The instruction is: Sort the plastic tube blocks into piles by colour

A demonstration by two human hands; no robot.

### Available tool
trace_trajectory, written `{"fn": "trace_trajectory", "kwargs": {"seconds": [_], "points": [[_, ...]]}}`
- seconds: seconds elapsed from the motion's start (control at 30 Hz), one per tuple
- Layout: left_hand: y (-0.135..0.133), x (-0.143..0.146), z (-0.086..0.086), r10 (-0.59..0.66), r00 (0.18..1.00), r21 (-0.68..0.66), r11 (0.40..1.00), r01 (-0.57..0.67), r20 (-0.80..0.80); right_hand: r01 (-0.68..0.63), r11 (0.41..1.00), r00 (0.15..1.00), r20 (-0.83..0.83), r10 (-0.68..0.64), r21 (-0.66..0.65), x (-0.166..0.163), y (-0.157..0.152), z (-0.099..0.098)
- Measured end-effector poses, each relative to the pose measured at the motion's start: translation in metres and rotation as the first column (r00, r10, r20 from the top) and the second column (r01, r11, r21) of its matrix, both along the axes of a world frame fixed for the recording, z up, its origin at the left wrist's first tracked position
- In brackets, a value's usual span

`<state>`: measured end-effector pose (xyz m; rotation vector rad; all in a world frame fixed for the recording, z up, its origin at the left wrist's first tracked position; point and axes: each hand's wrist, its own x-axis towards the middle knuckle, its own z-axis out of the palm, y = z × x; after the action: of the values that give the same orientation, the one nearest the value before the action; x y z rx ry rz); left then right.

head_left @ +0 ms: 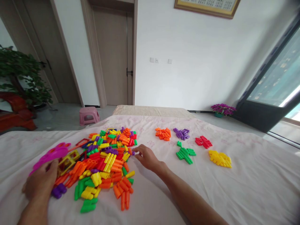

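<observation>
A heap of plastic building blocks [110, 162] in orange, yellow, green, red and purple lies on the cloth-covered bed. At its right edge is my right hand [146, 157], thumb and forefinger curved together at a small purple block [133, 153]; their tips seem to close on it. My left hand [42, 181] rests at the heap's left side, fingers apart, next to a magenta plastic piece [52, 154] and yellow square frames [67, 162]. Its far fingers are partly hidden. Below it lies a purple block [59, 190].
Separate clusters lie to the right: orange blocks [163, 134], purple blocks [181, 133], green blocks [186, 154], red blocks [203, 142] and yellow blocks [220, 158]. Beyond the bed stand a pink stool [89, 115] and a potted purple plant [223, 109].
</observation>
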<state>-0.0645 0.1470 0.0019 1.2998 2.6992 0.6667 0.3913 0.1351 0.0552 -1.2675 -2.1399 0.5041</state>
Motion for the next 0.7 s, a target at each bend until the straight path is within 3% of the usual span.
{"fn": "trace_trajectory", "kwargs": {"seconds": [0.13,0.3,0.5,0.7], "points": [[-0.004,0.019,0.023,0.07,0.993,-0.084,0.995,-0.062,0.095,-0.044,0.999,0.997,0.065,0.044,0.008,-0.025,0.002,0.0],[-0.003,0.016,0.017,0.051,0.996,-0.08,0.996,-0.045,0.07,-0.052,0.998,0.99,0.131,0.047,0.033,-0.035,0.006,-0.01],[0.0,0.007,0.007,0.042,0.999,-0.045,0.998,-0.042,0.001,0.089,0.994,0.988,-0.119,-0.096,-0.061,-0.033,0.006,-0.03],[0.003,0.002,0.0,0.046,0.998,-0.03,0.998,-0.047,-0.049,0.11,0.993,0.952,-0.281,-0.119,-0.045,-0.017,0.013,-0.036]]}}
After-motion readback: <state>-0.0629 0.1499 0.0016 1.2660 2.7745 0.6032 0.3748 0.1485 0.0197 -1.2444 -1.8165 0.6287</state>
